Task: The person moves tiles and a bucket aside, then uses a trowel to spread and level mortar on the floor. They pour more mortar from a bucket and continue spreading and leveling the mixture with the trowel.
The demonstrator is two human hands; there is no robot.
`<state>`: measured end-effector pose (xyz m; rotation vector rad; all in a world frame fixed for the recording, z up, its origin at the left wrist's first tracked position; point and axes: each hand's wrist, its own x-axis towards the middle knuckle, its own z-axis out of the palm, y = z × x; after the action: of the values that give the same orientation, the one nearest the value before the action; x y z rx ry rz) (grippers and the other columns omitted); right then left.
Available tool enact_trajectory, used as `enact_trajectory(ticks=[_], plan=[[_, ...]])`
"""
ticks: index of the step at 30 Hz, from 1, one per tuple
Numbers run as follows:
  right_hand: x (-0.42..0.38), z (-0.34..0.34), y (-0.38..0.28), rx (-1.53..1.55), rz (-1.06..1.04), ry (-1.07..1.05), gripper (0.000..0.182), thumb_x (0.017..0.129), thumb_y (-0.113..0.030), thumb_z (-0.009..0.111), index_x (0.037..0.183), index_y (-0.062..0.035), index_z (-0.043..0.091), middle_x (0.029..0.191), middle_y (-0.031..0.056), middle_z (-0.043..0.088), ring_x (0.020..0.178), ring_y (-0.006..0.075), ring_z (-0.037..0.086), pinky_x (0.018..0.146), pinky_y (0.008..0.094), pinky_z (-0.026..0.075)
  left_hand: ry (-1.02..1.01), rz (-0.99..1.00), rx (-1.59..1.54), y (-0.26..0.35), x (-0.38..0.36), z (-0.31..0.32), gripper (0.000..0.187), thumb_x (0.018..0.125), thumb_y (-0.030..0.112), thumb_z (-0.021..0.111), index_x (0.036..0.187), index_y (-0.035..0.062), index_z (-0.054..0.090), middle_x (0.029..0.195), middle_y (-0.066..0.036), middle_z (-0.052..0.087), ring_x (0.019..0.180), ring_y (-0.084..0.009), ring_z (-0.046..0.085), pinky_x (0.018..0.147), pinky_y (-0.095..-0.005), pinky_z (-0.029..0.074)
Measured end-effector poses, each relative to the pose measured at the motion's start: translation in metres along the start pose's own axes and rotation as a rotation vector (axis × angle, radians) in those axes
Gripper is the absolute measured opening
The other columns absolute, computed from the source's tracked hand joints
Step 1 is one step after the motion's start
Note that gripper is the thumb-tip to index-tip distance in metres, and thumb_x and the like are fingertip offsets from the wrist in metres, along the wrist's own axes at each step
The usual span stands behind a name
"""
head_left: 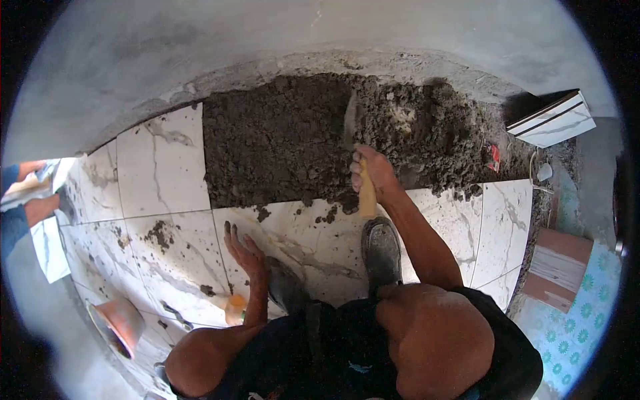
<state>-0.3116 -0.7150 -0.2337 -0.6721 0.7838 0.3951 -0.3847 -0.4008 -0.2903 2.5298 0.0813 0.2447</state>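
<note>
My right hand [377, 175] is wrapped round the pale wooden handle of a trowel [351, 120]. Its blade reaches up over the bed of dark, damp mortar [273, 140]. Fingers spread and holding nothing, my left hand [246, 253] is over a marble-patterned tile [300, 233] just below the mortar's edge. Loose crumbs of mortar lie scattered on that tile. To the left of the mortar, another white veined tile [163, 163] borders it.
Stacked tiles [553, 120] lean by the wall at right, near a red wrapper [493, 158]. An orange bucket [117, 325] lies tipped at lower left. Another person's hand [41, 209] shows at far left. My boots [381, 250] rest on the tiles.
</note>
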Motion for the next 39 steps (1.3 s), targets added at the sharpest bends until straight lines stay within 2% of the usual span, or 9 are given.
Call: enact_trajectory(ticks=[3,5,8,19,22,26,29,33,39], plan=[[0.005,0.012,-0.006,-0.010,-0.038,0.115,0.025,0.082,-0.034,0.051,0.069,-0.0140,0.043,0.052,-0.0021,0.039,0.036,0.0126,0.034,0.036,0.0287,0.032,-0.030,0.023,0.007,0.002,0.000,-0.001,0.037,0.091,0.016,0.037,0.122,-0.0030,0.036,0.128,-0.022,0.033,0.120,-0.0367,0.029,0.095,-0.0474,0.028],[0.024,0.039,-0.005,-0.065,0.086,-0.101,0.026,0.082,-0.035,0.050,0.068,-0.0145,0.042,0.052,-0.0018,0.040,0.035,0.0125,0.034,0.036,0.0294,0.033,-0.032,0.045,-0.031,0.005,0.003,-0.003,0.037,0.091,0.017,0.036,0.122,-0.0029,0.036,0.128,-0.022,0.033,0.120,-0.0367,0.029,0.095,-0.0473,0.028],[0.045,0.044,-0.005,-0.020,0.017,-0.071,0.025,0.082,-0.034,0.050,0.067,-0.0150,0.042,0.051,-0.0017,0.040,0.035,0.0124,0.035,0.037,0.0296,0.033,-0.038,-0.056,-0.024,0.010,0.001,-0.008,0.037,0.091,0.017,0.036,0.121,-0.0033,0.036,0.128,-0.022,0.033,0.119,-0.0369,0.030,0.095,-0.0467,0.028],[-0.009,-0.023,-0.015,0.166,-0.116,0.007,0.026,0.084,-0.035,0.045,0.067,-0.0159,0.042,0.050,-0.0036,0.040,0.034,0.0111,0.038,0.033,0.0263,0.033,0.037,0.053,-0.038,0.001,0.001,-0.002,0.035,0.092,0.019,0.036,0.120,-0.0023,0.037,0.126,-0.020,0.036,0.117,-0.0343,0.034,0.096,-0.0454,0.030],[-0.032,-0.053,-0.022,0.076,-0.143,-0.171,0.028,0.086,-0.037,0.041,0.068,-0.0157,0.042,0.049,-0.0026,0.040,0.033,0.0137,0.038,0.034,0.0284,0.033,0.023,0.094,-0.020,-0.001,0.002,-0.002,0.036,0.092,0.018,0.034,0.120,-0.0046,0.037,0.129,-0.022,0.032,0.118,-0.0355,0.032,0.094,-0.0451,0.032],[-0.026,-0.086,-0.016,-0.021,-0.052,0.071,0.031,0.086,-0.038,0.043,0.065,-0.0161,0.041,0.047,-0.0044,0.039,0.030,0.0100,0.035,0.029,0.0242,0.032,0.004,-0.032,0.020,0.009,0.004,-0.004,0.034,0.092,0.015,0.035,0.120,-0.0033,0.038,0.129,-0.021,0.032,0.119,-0.0354,0.032,0.093,-0.0448,0.033],[-0.058,-0.101,-0.011,-0.012,-0.149,-0.002,0.031,0.086,-0.040,0.042,0.065,-0.0162,0.042,0.047,-0.0041,0.039,0.030,0.0098,0.034,0.029,0.0249,0.032,0.021,0.017,-0.077,0.005,0.004,-0.004,0.034,0.092,0.015,0.035,0.120,-0.0033,0.037,0.129,-0.021,0.032,0.119,-0.0355,0.032,0.094,-0.0444,0.032],[-0.073,-0.106,0.002,-0.223,0.143,0.080,0.035,0.086,-0.041,0.041,0.063,-0.0150,0.039,0.046,-0.0026,0.037,0.033,0.0118,0.037,0.032,0.0274,0.033,-0.013,0.007,-0.015,0.008,0.003,-0.005,0.034,0.092,0.014,0.035,0.121,-0.0037,0.036,0.129,-0.021,0.031,0.118,-0.0353,0.032,0.094,-0.0441,0.032],[-0.067,-0.114,0.011,-0.301,0.146,0.217,0.035,0.085,-0.041,0.045,0.063,-0.0145,0.040,0.047,-0.0015,0.038,0.032,0.0116,0.037,0.032,0.0259,0.032,0.042,0.024,-0.009,0.010,0.006,-0.009,0.035,0.090,0.013,0.039,0.120,-0.0042,0.036,0.127,-0.022,0.035,0.118,-0.0353,0.032,0.094,-0.0442,0.032]])
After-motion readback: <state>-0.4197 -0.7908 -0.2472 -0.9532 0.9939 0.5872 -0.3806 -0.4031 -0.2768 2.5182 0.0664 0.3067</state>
